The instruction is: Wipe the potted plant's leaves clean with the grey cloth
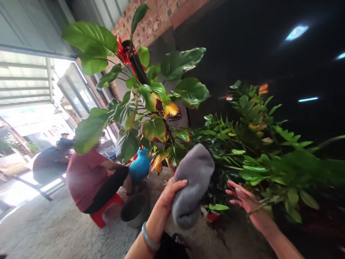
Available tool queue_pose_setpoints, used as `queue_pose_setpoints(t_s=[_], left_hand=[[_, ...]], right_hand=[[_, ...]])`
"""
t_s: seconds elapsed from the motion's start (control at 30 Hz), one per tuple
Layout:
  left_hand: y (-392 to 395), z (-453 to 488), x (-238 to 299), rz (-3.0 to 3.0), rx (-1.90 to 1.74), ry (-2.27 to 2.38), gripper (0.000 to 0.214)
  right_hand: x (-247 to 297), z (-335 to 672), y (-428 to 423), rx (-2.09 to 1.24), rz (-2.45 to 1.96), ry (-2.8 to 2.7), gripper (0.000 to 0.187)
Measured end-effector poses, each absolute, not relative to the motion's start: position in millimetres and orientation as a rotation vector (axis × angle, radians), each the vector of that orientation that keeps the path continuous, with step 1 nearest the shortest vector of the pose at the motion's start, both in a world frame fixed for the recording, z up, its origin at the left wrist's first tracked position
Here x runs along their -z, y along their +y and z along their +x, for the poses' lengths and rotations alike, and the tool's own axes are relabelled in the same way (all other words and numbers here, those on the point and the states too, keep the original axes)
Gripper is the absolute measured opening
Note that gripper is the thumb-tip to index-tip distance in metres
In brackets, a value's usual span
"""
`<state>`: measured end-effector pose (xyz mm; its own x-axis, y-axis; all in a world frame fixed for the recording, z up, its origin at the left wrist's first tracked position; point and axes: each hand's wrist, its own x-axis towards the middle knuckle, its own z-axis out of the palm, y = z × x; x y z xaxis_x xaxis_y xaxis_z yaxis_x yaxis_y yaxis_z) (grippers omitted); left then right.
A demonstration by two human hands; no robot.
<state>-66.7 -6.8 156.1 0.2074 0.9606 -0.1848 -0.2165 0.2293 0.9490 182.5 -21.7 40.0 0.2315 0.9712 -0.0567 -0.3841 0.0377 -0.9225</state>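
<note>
My left hand (172, 196) grips a grey, soft, fuzzy cloth piece (192, 187), long and rounded like a mitt. The thumb lies on its near edge; the other fingers are hidden behind it. A jade-coloured bangle (149, 237) circles the left wrist. Off to the right, my right hand (245, 199) is empty with its fingers apart, beside the low leafy plant (250, 169). A thin stem crosses in front of that hand. Above the cloth piece rises a tall potted plant with broad green leaves (190, 91), some of them yellow and brown.
A person in a red shirt (83, 176) sits on a red stool (101, 216) at left, near a dark bucket (134, 212) and a blue watering-can-like vessel (140, 163). Another person (50, 163) sits farther back. A dark glossy wall (269, 46) reflects lights at right.
</note>
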Motion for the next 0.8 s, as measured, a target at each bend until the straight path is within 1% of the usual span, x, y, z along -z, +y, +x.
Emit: queue_pose_setpoints(t_s=[0.1,0.23,0.3,0.37,0.47,0.57,0.63,0.73,0.8], left_hand=[[6.7,-54.5,-151.4,0.966,-1.065,1.05,0.046],[-3.8,-53.3,-122.7,0.991,-0.782,1.079,0.039],[-8.8,-59.0,-125.8,1.017,-0.71,1.022,0.039],[-4.5,-61.8,-145.6,1.039,-0.779,0.968,0.042],[18.7,-52.1,-182.4,1.068,-1.007,0.922,0.044],[39.5,-31.7,-188.1,1.05,-1.117,0.965,0.045],[39.8,-22.0,-170.1,1.029,-1.032,1.061,0.044],[22.4,-24.6,-140.4,1.063,-0.749,1.145,0.038],[10.5,-34.7,-139.5,1.098,-0.621,1.106,0.037]], right_hand=[[-34.4,179.2,-18.3,-1.181,-1.032,-0.769,0.051],[-36.4,182.5,-19.3,-1.208,-1.057,-0.773,0.045],[-41.0,185.1,-21.2,-1.23,-1.04,-0.779,0.047],[-45.6,186.3,-22.5,-1.249,-1.026,-0.779,0.051],[-49.6,184.7,-22.4,-1.279,-1.035,-0.749,0.053],[-49.8,182.2,-22.1,-1.297,-1.015,-0.705,0.052],[-48.8,182.2,-23.2,-1.28,-1.0,-0.68,0.05],[-47.6,185.2,-26.5,-1.238,-1.012,-0.672,0.048],[-47.9,187.6,-28.6,-1.235,-1.015,-0.695,0.047]])
